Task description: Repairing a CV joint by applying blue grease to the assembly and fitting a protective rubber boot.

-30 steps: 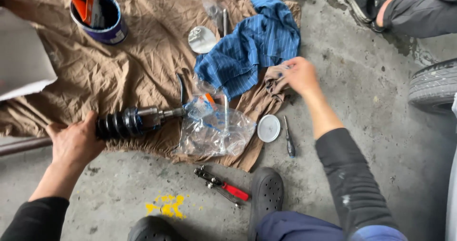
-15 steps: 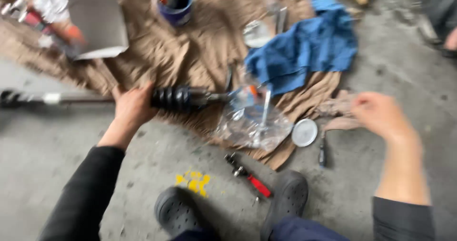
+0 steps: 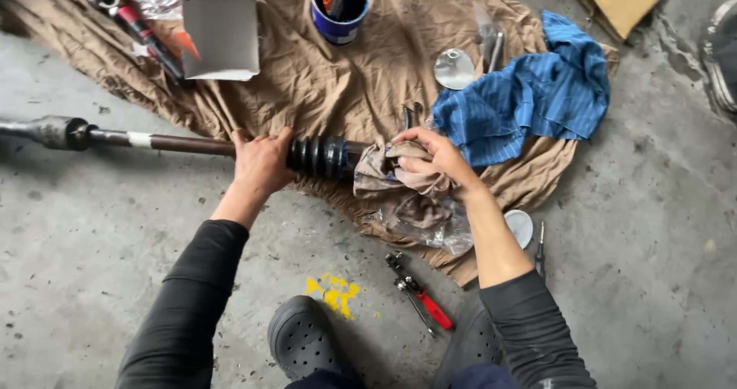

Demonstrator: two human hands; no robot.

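The left hand (image 3: 259,162) is closed around a long axle shaft (image 3: 184,144), its grip wrapped tight just beside the black ribbed boot (image 3: 318,156). The shaft lies across the concrete floor (image 3: 92,235) and runs onto a crumpled tan sheet (image 3: 307,74), its far end reaching past the left edge of the view.

The right hand (image 3: 434,158) has its grip closed on a dirty brown rag (image 3: 380,175), pressed against the shaft's end right next to the boot, so that the joint itself is hidden. Under the rag lies a clear plastic bag (image 3: 426,224), crumpled on the sheet's edge.

A blue striped cloth (image 3: 530,101) sits bunched on the sheet to the right, with a round metal lid (image 3: 454,69) just beside it. A blue tub (image 3: 340,9) holding tools stands at the top, and a white box (image 3: 219,24) lies to its left, next to a few parts too blurred to tell.

On the floor near the person's black shoes (image 3: 303,339) lie red-handled pliers (image 3: 421,301), a small white disc (image 3: 520,226) and a patch of yellow paint (image 3: 332,293).
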